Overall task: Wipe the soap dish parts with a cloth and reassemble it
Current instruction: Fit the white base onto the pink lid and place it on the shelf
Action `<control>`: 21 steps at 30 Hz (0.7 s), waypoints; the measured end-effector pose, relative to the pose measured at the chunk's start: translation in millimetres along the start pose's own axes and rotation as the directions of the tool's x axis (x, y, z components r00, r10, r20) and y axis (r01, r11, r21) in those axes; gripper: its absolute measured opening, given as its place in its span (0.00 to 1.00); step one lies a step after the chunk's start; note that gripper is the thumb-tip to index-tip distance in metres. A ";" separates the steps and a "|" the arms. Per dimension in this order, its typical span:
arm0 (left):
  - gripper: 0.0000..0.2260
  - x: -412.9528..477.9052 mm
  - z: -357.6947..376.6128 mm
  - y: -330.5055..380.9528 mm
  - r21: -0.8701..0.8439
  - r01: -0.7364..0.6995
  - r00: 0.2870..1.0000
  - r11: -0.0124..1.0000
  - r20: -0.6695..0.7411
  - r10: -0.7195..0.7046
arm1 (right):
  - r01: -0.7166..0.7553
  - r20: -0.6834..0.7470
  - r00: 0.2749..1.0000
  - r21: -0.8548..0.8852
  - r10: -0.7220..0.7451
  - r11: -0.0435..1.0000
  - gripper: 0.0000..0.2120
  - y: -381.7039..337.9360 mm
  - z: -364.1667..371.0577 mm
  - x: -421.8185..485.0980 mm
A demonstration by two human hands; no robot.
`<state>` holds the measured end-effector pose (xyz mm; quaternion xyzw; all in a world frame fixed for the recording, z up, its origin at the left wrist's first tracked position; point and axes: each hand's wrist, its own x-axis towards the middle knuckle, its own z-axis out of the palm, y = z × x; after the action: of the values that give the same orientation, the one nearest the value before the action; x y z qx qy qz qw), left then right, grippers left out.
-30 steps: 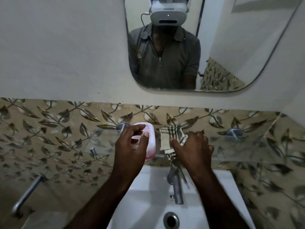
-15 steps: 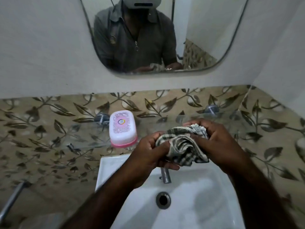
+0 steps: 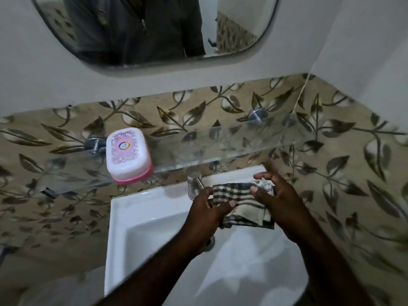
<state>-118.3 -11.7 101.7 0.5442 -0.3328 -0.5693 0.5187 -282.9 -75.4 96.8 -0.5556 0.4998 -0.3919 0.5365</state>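
Ana: Holding the cloth (image 3: pixel 242 203), are both hands busy?

Ben: Yes. The left hand (image 3: pixel 206 214) pinches its left end, and the right hand (image 3: pixel 279 199) has a closed grip on its right end. The cloth is over the sink (image 3: pixel 143 219), just right of the tap (image 3: pixel 194 186).

Ana: Where is the soap dish (image 3: pixel 128 154)?

Ben: On the glass shelf (image 3: pixel 231 142) behind the sink, lid on, away from both hands.

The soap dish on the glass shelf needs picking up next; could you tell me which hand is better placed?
Probably the left hand: it is on the side of the soap dish, while the right hand lies farther away. Both currently grip the cloth.
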 end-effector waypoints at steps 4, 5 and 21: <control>0.31 14.5 3.3 -26.9 0.023 0.014 0.999 1.000 0.042 -0.015 | -0.156 -0.116 0.978 0.147 0.174 0.977 0.13 33.6 -10.4 1.8; 0.31 18.6 4.9 -33.4 0.047 0.019 0.997 0.999 0.071 -0.022 | -0.198 -0.105 0.970 0.175 0.218 0.965 0.17 40.3 -13.7 3.6; 0.21 114.1 43.9 -62.3 0.326 -0.004 0.999 0.945 0.042 -0.010 | -0.088 -0.162 0.987 -0.559 -0.005 0.825 0.19 90.5 -42.5 117.7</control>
<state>-160.0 -113.6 19.8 0.6106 -0.4326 -0.5187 0.4134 -313.6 -192.2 0.5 -0.6457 0.6458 -0.2573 0.3160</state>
